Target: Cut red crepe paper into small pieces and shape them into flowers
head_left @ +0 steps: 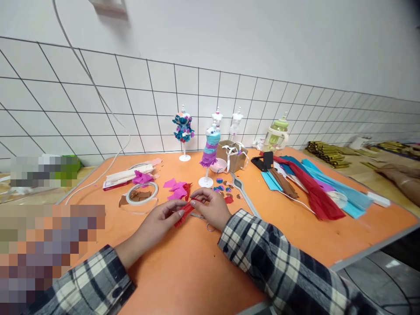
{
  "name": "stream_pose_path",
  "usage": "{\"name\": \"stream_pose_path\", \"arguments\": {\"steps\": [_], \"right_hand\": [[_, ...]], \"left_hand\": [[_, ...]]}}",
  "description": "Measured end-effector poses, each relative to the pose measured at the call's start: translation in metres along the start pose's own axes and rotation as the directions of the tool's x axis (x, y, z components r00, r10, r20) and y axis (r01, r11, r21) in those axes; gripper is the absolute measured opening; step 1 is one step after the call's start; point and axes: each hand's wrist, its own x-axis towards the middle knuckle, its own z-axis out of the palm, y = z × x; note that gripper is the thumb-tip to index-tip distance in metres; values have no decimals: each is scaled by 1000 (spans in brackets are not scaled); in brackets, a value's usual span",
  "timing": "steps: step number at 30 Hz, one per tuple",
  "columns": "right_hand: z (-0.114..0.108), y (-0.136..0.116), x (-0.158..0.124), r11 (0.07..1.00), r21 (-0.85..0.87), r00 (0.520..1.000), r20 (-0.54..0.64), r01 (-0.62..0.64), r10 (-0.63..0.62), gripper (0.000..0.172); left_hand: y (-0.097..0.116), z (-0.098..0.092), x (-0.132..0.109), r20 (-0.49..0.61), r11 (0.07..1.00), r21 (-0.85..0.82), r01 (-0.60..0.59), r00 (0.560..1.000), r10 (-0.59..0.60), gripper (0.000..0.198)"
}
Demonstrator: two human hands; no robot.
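Between my hands is a strip of red crepe paper (184, 211), pinched at its lower edge by my left hand (167, 213) and at its upper end by my right hand (210, 205). Both hands are closed on it, just above the orange table. Scissors (210, 227) lie partly hidden beneath my right hand. Straight beyond stands a small dress form (210, 148) wrapped in light blue and purple crepe paper with a fringed hem. Pink paper scraps (177, 188) lie beyond my left hand, and small round shiny pieces (223, 187) lie near the stand's base.
A roll of tape (141, 194) lies on the left of the orange table (197, 271). Behind are a decorated dress form (183, 129), white forms (236, 122), a cardboard box (231, 155) and a green-lidded bottle (277, 133). Crepe paper strips (315, 192) spread at right.
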Motion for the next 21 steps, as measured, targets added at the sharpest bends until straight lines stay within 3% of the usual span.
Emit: {"name": "stream_pose_path", "arguments": {"steps": [4, 8, 11, 13, 16, 18, 21], "right_hand": [[-2, -5, -1, 996, 71, 998, 20, -55, 53, 16], [-1, -4, 1, 987, 67, 987, 78, -149, 144, 20], [-9, -5, 5, 989, -65, 990, 51, -130, 133, 28], [-18, -10, 7, 957, -283, 996, 29, -70, 81, 26], [-31, -21, 3, 763, -643, 968, 224, 61, 111, 20], [-35, -28, -5, 629, -761, 925, 339, 161, 173, 18], [-34, -32, -16, 466, -847, 886, 398, 255, 238, 41]], "left_hand": [[0, -4, -5, -3, 999, -41, 1, 1000, -1, 28], [-12, -6, -9, 46, 944, -311, 110, 994, -101, 26], [-17, -8, -10, 45, 841, -507, 190, 980, -194, 28], [-16, -9, -9, 2, 775, -595, 213, 965, -264, 24], [-12, -10, -7, -81, 709, -673, 211, 932, -354, 21], [-10, -9, -6, -128, 687, -703, 185, 917, -378, 22], [-11, -7, -6, -159, 681, -718, 145, 918, -362, 23]]}}
